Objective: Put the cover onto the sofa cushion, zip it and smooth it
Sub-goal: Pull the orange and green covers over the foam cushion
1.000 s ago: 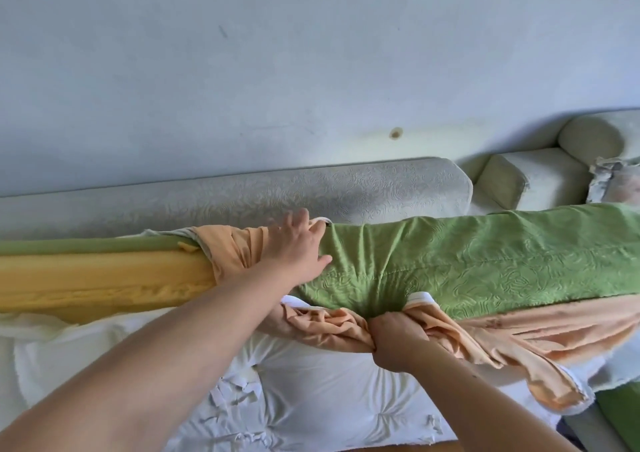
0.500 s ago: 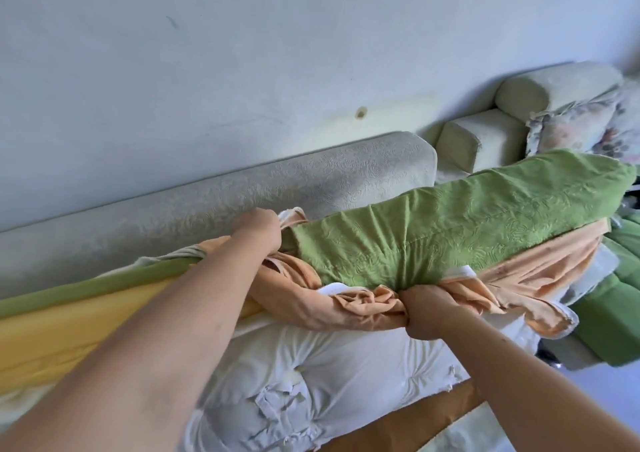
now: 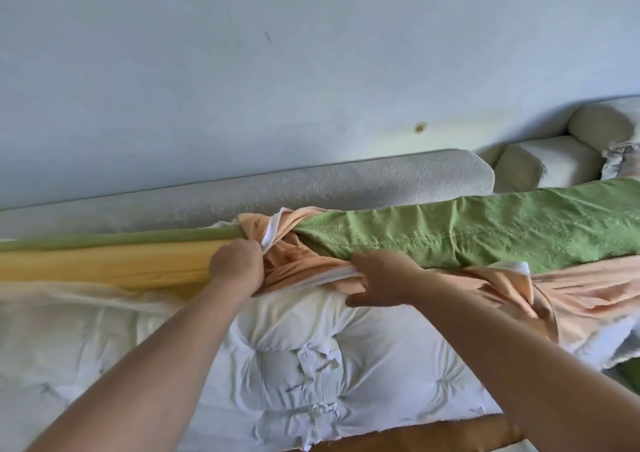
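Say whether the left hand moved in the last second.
Yes. Gripping the cover, the left hand went leftward and lower, away from the grey backrest.

Green cover [image 3: 485,233] embossed cloth; cushion [image 3: 104,264] matt foam.

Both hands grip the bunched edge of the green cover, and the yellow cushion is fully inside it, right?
Not quite. The left hand and right hand do grip the bunched edge of the green cover, but the head view shows the yellow cushion only partly inside it: the stretch to the left of the hands is bare.
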